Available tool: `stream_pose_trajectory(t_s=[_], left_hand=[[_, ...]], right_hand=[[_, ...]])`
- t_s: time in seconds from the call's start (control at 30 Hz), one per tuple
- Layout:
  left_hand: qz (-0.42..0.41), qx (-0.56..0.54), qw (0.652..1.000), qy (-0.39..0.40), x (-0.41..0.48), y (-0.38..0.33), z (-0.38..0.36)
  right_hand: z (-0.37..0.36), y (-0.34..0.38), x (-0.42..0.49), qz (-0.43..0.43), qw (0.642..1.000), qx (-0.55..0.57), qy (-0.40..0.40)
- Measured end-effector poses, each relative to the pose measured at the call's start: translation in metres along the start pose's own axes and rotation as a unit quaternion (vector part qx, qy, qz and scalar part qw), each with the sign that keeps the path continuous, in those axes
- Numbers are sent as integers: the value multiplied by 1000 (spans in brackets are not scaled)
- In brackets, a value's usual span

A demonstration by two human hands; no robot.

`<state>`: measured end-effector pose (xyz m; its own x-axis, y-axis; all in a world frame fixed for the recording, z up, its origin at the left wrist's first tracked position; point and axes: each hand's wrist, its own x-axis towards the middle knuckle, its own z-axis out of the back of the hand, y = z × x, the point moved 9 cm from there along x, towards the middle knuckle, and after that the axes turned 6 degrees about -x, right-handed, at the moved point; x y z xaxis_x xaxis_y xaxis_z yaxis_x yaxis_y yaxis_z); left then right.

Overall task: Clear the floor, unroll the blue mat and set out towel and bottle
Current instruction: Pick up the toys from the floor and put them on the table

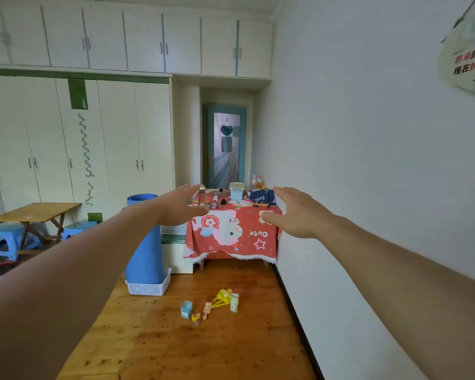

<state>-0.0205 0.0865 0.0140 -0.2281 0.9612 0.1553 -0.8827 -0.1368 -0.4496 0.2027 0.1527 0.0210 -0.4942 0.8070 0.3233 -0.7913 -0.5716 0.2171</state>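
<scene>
The rolled blue mat [143, 242] stands upright in a white basket [148, 287] left of the table. Small items lie on the wooden floor: a blue box [186, 309], a small yellow toy [195, 316], a peach rattle [207, 309], a yellow toy [222, 296] and a small bottle [234, 301]. A clear bottle [202, 193] and a dark blue folded cloth [262, 196] sit on the red-clothed table [231, 237]. My left hand [180, 205] and my right hand [294, 212] are stretched forward in the air, fingers apart, holding nothing.
White wardrobes fill the left wall and a teal door [226, 146] stands behind the table. A folding wooden table [36, 212] with blue stools [4, 241] is at the far left. The white wall runs along the right.
</scene>
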Motion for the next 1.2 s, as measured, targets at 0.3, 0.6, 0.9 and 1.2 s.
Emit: stream_pose_trajectory(t_s=[0.3, 0.6, 0.9, 1.2], left_hand=[[15, -30, 999, 15, 10, -18, -36], [41, -5, 999, 31, 85, 26, -68], [41, -23, 997, 57, 250, 122, -90], [45, -47, 992, 106, 400, 205, -126]], right_hand=[[-33, -27, 24, 24, 999, -11, 31], [-105, -42, 97, 28, 997, -15, 68], [-186, -46, 254, 5, 995, -38, 90], [-259, -56, 398, 4, 993, -37, 109]])
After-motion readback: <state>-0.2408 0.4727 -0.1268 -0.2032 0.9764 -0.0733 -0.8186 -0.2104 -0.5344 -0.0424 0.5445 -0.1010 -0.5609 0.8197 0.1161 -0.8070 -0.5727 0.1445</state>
